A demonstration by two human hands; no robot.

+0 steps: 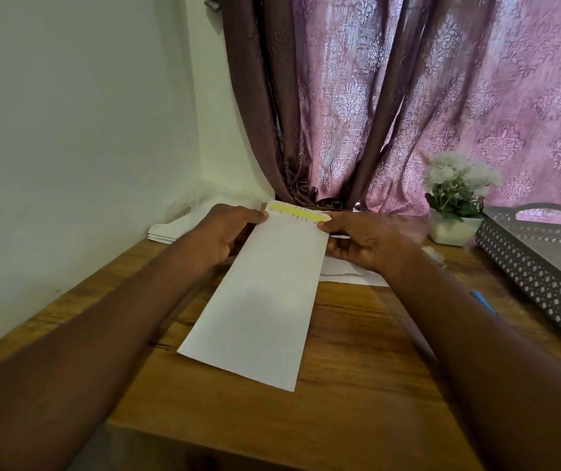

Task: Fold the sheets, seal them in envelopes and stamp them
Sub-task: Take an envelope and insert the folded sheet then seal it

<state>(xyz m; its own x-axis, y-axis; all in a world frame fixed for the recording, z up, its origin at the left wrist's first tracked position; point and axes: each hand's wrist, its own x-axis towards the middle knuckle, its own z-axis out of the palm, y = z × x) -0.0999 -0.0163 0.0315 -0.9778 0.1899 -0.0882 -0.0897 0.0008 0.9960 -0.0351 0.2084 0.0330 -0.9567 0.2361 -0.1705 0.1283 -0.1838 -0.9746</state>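
Note:
A long white envelope lies lengthwise on the wooden table, its far end raised. Its flap at the far end carries a yellow adhesive strip. My left hand pinches the far left corner of the envelope. At the far right corner, my right hand pinches the envelope too. A white sheet lies flat under my right hand. More white envelopes are stacked at the back left by the wall.
A grey perforated tray with handles stands at the right. A small white pot of white flowers sits at the back right. A blue pen lies beside my right forearm. Purple curtains hang behind the table.

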